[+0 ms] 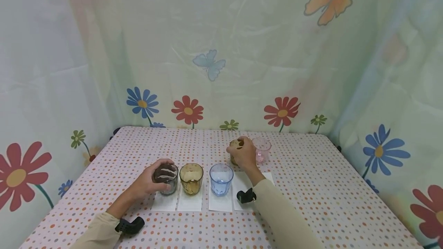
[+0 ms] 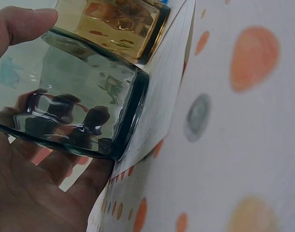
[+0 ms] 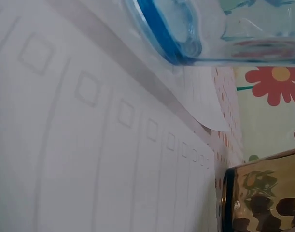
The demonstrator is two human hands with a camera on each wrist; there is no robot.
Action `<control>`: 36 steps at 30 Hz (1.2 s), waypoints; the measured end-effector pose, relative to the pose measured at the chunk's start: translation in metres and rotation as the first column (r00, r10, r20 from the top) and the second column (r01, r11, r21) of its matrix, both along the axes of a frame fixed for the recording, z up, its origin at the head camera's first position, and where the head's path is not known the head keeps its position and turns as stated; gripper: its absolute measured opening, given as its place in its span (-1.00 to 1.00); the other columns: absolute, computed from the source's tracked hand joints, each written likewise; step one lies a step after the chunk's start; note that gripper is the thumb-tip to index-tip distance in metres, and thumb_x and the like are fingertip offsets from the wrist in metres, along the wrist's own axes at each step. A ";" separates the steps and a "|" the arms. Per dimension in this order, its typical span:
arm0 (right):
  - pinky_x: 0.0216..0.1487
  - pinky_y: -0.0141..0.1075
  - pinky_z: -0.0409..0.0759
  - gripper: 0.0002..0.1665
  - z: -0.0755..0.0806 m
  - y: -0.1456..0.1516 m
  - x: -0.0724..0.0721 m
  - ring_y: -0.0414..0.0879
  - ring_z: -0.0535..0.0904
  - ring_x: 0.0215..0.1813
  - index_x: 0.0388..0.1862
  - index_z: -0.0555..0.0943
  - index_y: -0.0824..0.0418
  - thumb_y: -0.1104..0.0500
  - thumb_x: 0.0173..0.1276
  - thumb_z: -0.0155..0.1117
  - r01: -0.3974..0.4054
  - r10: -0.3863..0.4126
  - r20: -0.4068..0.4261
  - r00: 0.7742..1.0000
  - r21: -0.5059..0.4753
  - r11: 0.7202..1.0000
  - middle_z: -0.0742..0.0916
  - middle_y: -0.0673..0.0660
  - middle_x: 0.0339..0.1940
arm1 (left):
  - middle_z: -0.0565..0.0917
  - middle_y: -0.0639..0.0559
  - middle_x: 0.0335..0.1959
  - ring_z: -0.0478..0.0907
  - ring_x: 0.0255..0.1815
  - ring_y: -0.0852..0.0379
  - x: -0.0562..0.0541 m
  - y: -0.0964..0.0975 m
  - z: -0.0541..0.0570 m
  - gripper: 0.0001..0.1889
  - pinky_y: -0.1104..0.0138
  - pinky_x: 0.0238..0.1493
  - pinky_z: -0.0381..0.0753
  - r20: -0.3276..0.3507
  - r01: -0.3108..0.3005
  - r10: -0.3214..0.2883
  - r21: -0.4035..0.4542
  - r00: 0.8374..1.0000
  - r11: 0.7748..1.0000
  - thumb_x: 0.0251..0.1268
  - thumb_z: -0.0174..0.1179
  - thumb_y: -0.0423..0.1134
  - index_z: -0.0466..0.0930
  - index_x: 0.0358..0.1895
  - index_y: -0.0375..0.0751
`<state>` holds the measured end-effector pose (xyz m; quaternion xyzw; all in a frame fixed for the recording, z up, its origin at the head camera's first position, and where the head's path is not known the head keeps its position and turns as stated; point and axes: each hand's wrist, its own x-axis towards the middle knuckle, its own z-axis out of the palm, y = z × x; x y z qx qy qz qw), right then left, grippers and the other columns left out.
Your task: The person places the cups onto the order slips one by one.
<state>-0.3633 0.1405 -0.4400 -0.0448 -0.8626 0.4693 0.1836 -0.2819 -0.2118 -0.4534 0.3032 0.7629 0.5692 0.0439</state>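
Observation:
A grey glass (image 1: 174, 185) stands on a white paper at the left of the row, and my left hand (image 1: 149, 183) grips its side. In the left wrist view the thumb lies along the near side of this glass (image 2: 84, 87), and the other fingers show through it. Farther back, my right hand (image 1: 245, 155) holds an amber glass (image 1: 233, 159). At the lower right of the right wrist view, dark finger shapes show through that amber glass (image 3: 248, 181). Just right of this hand is a pink glass (image 1: 262, 146).
Between the hands, a second amber glass (image 1: 191, 183) and a blue glass (image 1: 221, 183) stand upright on their own papers. Another white paper (image 1: 240, 181), partly under the right forearm, lies right of the blue glass. A dotted cloth (image 1: 194, 231) covers the table; flowered curtains (image 1: 242, 87) surround it.

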 end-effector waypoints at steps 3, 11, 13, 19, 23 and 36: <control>0.01 -0.02 0.63 -0.31 0.004 0.000 -0.001 0.14 0.56 0.04 0.23 0.51 0.26 0.06 0.13 0.46 -0.007 0.007 0.000 1.000 0.002 1.000 0.61 0.25 0.10 | 0.50 -0.36 0.26 0.54 0.23 -0.30 -0.001 -0.001 0.001 -0.30 0.23 0.16 0.63 -0.014 0.005 -0.005 0.011 1.000 1.000 0.20 0.34 -0.40 0.29 0.42 -0.20; 0.02 -0.02 0.59 -0.30 0.004 0.000 -0.003 0.13 0.53 0.05 0.23 0.52 0.24 0.05 0.12 0.46 0.003 -0.003 0.022 1.000 0.015 1.000 0.62 0.24 0.11 | 0.52 -0.33 0.26 0.54 0.23 -0.30 -0.002 -0.002 0.000 -0.30 0.21 0.17 0.63 -0.020 -0.004 0.004 -0.004 1.000 1.000 0.19 0.36 -0.40 0.30 0.42 -0.19; 0.00 -0.02 0.59 -0.30 0.003 -0.001 -0.003 0.13 0.53 0.04 0.23 0.52 0.24 0.05 0.11 0.46 0.003 -0.003 0.024 1.000 0.015 1.000 0.62 0.24 0.11 | 0.52 -0.33 0.25 0.54 0.23 -0.30 -0.002 -0.003 -0.001 -0.30 0.21 0.15 0.64 -0.011 -0.005 0.005 -0.001 1.000 1.000 0.19 0.36 -0.40 0.30 0.41 -0.19; 0.01 0.00 0.60 -0.31 0.004 0.000 -0.001 0.15 0.53 0.06 0.23 0.52 0.24 0.06 0.11 0.44 -0.005 0.004 0.032 0.999 0.027 1.000 0.62 0.25 0.12 | 0.50 -0.36 0.27 0.52 0.24 -0.34 -0.001 -0.002 -0.003 -0.28 0.23 0.15 0.64 0.009 0.006 -0.006 0.014 1.000 1.000 0.20 0.35 -0.41 0.27 0.43 -0.27; 0.00 0.00 0.61 -0.31 0.008 0.002 0.001 0.16 0.53 0.07 0.24 0.51 0.25 0.07 0.12 0.43 -0.029 0.029 0.026 0.999 0.025 0.999 0.61 0.26 0.13 | 0.49 -0.34 0.29 0.53 0.25 -0.31 0.000 -0.001 -0.002 -0.28 0.22 0.15 0.64 0.010 0.002 -0.003 0.011 1.000 1.000 0.21 0.34 -0.39 0.26 0.44 -0.28; -0.16 -0.14 0.70 -0.41 0.023 0.001 0.007 0.12 0.67 -0.05 0.10 0.55 0.29 0.20 0.06 0.45 -0.143 0.138 -0.121 0.983 -0.029 0.989 0.65 0.26 -0.01 | 0.49 -0.37 0.28 0.52 0.25 -0.34 -0.001 -0.001 -0.002 -0.29 0.28 0.14 0.64 0.008 0.007 -0.007 0.005 1.000 1.000 0.21 0.35 -0.40 0.26 0.43 -0.30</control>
